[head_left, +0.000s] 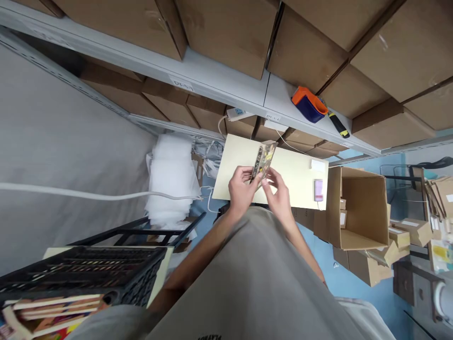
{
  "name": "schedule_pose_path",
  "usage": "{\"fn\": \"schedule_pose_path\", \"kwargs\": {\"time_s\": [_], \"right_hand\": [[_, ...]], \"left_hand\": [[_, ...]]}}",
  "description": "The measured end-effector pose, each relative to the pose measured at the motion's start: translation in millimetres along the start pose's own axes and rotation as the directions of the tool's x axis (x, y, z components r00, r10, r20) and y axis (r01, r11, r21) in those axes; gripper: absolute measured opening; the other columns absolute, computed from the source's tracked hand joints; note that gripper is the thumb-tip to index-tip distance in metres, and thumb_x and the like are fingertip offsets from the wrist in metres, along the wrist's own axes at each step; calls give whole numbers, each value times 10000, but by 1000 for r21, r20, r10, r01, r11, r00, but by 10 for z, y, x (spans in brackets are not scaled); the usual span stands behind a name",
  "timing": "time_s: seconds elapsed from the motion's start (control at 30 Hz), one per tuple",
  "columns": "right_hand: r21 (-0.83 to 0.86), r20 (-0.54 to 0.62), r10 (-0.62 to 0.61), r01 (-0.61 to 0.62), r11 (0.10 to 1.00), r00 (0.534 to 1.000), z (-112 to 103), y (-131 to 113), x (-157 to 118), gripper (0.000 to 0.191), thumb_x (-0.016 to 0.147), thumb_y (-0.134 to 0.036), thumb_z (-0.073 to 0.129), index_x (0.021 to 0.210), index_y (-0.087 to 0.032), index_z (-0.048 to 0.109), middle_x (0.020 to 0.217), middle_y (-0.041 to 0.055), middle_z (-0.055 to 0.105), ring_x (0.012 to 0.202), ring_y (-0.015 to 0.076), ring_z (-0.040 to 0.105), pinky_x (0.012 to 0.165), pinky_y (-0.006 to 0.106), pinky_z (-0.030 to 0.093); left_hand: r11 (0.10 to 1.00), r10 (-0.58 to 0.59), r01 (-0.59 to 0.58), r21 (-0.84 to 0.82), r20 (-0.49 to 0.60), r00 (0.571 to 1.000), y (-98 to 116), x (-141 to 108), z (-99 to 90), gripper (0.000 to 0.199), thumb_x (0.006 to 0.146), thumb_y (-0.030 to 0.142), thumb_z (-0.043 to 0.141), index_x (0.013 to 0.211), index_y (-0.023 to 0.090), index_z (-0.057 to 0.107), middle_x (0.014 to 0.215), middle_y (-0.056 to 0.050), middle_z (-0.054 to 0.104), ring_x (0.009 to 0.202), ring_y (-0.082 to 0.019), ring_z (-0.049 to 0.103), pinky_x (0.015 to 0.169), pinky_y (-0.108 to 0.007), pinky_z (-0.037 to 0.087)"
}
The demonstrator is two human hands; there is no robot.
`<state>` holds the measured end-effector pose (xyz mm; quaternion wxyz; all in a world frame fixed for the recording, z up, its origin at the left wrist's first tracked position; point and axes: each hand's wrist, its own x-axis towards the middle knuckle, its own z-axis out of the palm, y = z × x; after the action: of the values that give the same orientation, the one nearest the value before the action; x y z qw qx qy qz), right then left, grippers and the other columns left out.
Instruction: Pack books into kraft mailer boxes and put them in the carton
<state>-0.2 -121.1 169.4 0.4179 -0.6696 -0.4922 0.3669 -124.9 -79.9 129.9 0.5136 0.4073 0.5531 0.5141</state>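
Note:
A small book (265, 158) with a dark, patterned cover and yellowish marks is held tilted above the pale worktop (233, 156). My left hand (241, 190) is closed on its lower left side, with the thumb across the lower part. On the lower right edge, my right hand (277, 191) grips it with curled fingers. My fingers cover the book's lower end. To the right on the worktop lie a phone-like device (318, 190) with a lit, blurred screen and a small white item (317, 165).
Shelves of cardboard boxes (226, 33) run behind the worktop, with an orange-and-blue tape dispenser (309, 105) and a cutter knife (339, 124) on a ledge. An open carton (364, 208) stands right. White packing sheets (171, 179) and a black crate (81, 269) are left.

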Motion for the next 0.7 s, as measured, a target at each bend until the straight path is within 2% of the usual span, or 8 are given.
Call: {"fn": "schedule_pose_path", "kwargs": {"time_s": [0.1, 0.2, 0.27, 0.33, 0.43, 0.5, 0.6, 0.7], "right_hand": [[60, -7, 41, -40, 997, 999, 60, -55, -67, 781, 983, -709, 760, 1577, -234, 585, 1577, 183, 671, 1347, 308, 715, 1147, 475, 623], [87, -86, 66, -59, 994, 994, -43, -5, -42, 664, 1023, -699, 698, 1484, -227, 624, 1424, 162, 749, 1231, 277, 743, 1057, 430, 649], [80, -120, 66, -57, 995, 991, -161, 63, 27, 541, 1084, -684, 586, 1361, -229, 677, 1323, 143, 780, 1146, 256, 755, 977, 394, 658], [46, -125, 61, -56, 997, 990, -266, 149, 116, 515, 1092, -680, 566, 1315, -234, 695, 1301, 137, 776, 1089, 245, 756, 910, 367, 656], [-27, -96, 69, -72, 997, 993, -354, 299, 233, 648, 1009, -671, 726, 1475, -232, 622, 1221, 119, 767, 999, 235, 738, 859, 354, 645], [-73, -80, 82, -88, 993, 993, -382, 398, 276, 773, 970, -657, 784, 1564, -222, 552, 1170, 102, 754, 1017, 240, 725, 901, 370, 644], [-73, -63, 127, -131, 989, 990, -414, 506, 291, 787, 948, -681, 791, 1538, -213, 562, 1308, 145, 724, 1164, 266, 717, 954, 395, 655], [30, -34, 184, -183, 983, 982, -459, 569, 305, 649, 967, -701, 738, 1372, -205, 639, 1308, 159, 755, 1107, 267, 750, 918, 391, 662]], "left_hand": [[949, 205, -213, 232, 56, 977, 113, -151, 116, 249, 994, 475, 802, 1105, 254, 780, 1100, -65, 806, 1023, -225, 803, 931, -350, 658], [893, 280, -304, 332, 119, 953, 152, -228, 211, 213, 1037, 413, 738, 1177, 267, 807, 1100, -66, 810, 1028, -215, 811, 933, -327, 666], [903, 268, -298, 309, 136, 954, 124, -241, 283, 262, 1030, 401, 743, 1249, 268, 800, 1152, -62, 813, 1058, -210, 822, 992, -331, 679], [930, 232, -261, 258, 138, 963, 57, -240, 367, 327, 1024, 416, 751, 1314, 268, 782, 1194, -62, 815, 1087, -213, 828, 1048, -351, 685], [966, 142, -165, 200, 121, 982, -81, -240, 489, 409, 1027, 461, 754, 1382, 257, 742, 1155, -63, 832, 1062, -227, 839, 1053, -381, 693], [974, 100, -122, 192, 119, 988, -163, -256, 551, 491, 1020, 471, 769, 1454, 254, 693, 1115, -53, 845, 1037, -232, 844, 1051, -394, 690], [957, 123, -149, 247, 118, 985, -227, -305, 619, 534, 1055, 425, 718, 1555, 263, 627, 1135, -51, 859, 1089, -240, 846, 1085, -403, 670], [911, 175, -225, 346, 170, 970, -220, -354, 693, 491, 1080, 415, 686, 1551, 282, 657, 1223, -76, 862, 1175, -260, 836, 1103, -390, 651]]}}
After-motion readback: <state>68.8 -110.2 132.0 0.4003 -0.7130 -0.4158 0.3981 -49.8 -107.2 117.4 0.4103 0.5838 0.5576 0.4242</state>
